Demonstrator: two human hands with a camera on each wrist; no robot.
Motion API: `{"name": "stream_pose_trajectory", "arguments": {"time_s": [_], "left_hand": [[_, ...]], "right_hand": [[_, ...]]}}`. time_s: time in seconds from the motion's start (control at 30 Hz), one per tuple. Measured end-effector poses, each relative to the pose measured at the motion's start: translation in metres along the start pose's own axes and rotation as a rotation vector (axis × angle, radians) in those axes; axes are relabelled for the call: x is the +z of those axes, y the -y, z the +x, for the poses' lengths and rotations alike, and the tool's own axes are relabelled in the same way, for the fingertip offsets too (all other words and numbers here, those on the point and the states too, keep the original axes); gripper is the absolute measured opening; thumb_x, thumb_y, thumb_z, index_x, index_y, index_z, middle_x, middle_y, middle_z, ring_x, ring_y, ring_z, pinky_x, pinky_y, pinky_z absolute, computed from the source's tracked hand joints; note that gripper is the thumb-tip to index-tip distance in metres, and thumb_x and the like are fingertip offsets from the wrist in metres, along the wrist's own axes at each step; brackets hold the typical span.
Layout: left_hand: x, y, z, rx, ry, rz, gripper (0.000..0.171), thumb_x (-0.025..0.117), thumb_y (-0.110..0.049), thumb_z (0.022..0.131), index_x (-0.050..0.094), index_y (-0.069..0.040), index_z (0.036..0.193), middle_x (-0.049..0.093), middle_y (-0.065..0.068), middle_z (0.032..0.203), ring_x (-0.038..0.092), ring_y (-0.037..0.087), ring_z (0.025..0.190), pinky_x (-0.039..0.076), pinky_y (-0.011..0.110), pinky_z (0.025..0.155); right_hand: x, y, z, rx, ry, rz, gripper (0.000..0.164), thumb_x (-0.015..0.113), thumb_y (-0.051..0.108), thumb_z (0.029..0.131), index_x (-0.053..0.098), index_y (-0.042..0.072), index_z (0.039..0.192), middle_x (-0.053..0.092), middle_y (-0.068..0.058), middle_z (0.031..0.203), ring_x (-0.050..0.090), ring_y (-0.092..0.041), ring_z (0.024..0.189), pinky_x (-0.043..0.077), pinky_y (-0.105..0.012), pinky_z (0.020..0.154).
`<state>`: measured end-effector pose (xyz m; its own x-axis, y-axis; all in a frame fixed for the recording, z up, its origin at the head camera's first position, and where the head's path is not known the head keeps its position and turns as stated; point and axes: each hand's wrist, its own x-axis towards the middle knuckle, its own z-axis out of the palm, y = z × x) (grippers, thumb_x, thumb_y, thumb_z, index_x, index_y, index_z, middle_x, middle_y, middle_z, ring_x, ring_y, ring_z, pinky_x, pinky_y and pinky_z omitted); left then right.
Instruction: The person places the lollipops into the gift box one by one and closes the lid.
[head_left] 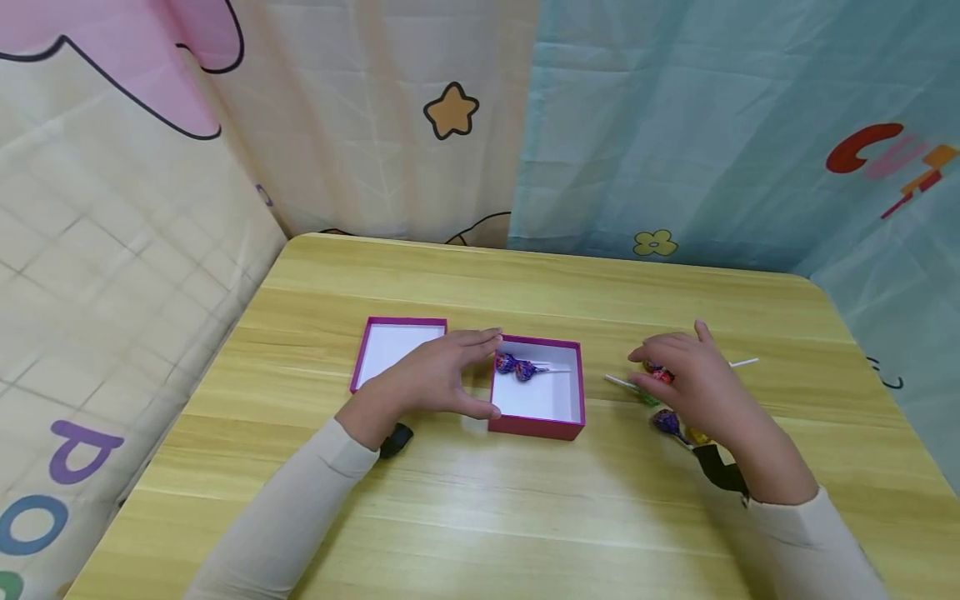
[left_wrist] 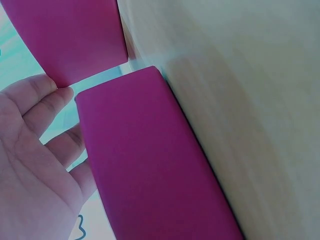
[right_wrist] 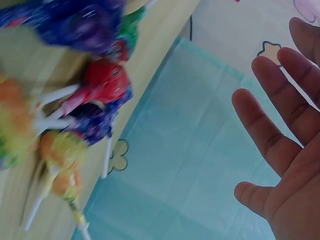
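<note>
An open magenta box (head_left: 536,427) with a white inside holds two purple-wrapped lollipops (head_left: 524,371), their sticks pointing right. My left hand (head_left: 435,375) spans the box's left side, thumb at the front corner and fingertips at the back one. In the left wrist view, fingertips (left_wrist: 64,94) touch a corner of the box (left_wrist: 75,40). Over a group of lollipops (head_left: 666,421) on the right, my right hand (head_left: 697,383) hovers with its fingers spread. The right wrist view shows this hand (right_wrist: 295,165) holding nothing, beside red, purple, green and yellow-orange lollipops (right_wrist: 106,80).
A shallow magenta lid (head_left: 397,346) with a white inside lies left of the box, partly behind my left hand. All stands on a wood-grain table (head_left: 480,517). Printed curtains (head_left: 375,125) hang right behind the table's far edge and along both sides.
</note>
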<state>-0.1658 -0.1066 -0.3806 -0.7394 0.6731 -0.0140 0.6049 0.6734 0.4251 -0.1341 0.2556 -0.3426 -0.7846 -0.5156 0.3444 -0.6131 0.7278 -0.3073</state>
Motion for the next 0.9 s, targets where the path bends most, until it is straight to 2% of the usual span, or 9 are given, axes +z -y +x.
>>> {"name": "stream_pose_trajectory", "arguments": {"time_s": [0.23,0.47,0.73,0.9], "left_hand": [[0.001,0.002,-0.001,0.002,-0.006,-0.01,0.102,0.067,-0.075,0.076,0.038,-0.017,0.154,0.028,-0.006,0.161,0.029,0.02,0.146,0.031,0.043,0.114],[0.003,0.002,0.0,0.007,-0.011,-0.006,0.102,0.066,-0.076,0.076,0.039,-0.017,0.154,0.029,-0.005,0.161,0.03,0.02,0.146,0.031,0.043,0.114],[0.001,0.001,0.0,0.002,-0.007,-0.002,0.102,0.066,-0.077,0.075,0.039,-0.018,0.154,0.028,-0.006,0.161,0.029,0.019,0.146,0.03,0.043,0.115],[0.0,0.001,0.0,0.002,-0.006,-0.008,0.102,0.066,-0.077,0.075,0.039,-0.018,0.154,0.029,-0.005,0.161,0.029,0.02,0.146,0.03,0.043,0.115]], "right_hand": [[-0.003,-0.017,-0.026,0.074,0.026,0.02,0.022,0.083,0.003,0.078,0.074,0.011,0.096,0.072,-0.01,0.101,0.064,-0.036,0.099,0.008,-0.071,0.111],[-0.002,-0.023,-0.039,0.103,0.055,-0.021,0.021,0.082,0.004,0.079,0.075,0.009,0.099,0.072,-0.01,0.098,0.066,-0.037,0.096,0.007,-0.072,0.11],[0.001,-0.027,-0.05,0.159,0.147,-0.087,0.02,0.082,0.014,0.081,0.074,0.007,0.099,0.073,-0.01,0.094,0.066,-0.037,0.092,0.01,-0.075,0.107],[0.004,-0.029,-0.057,0.156,0.178,-0.105,0.023,0.082,0.014,0.08,0.074,0.007,0.1,0.073,-0.009,0.095,0.065,-0.038,0.095,0.012,-0.076,0.106]]}}
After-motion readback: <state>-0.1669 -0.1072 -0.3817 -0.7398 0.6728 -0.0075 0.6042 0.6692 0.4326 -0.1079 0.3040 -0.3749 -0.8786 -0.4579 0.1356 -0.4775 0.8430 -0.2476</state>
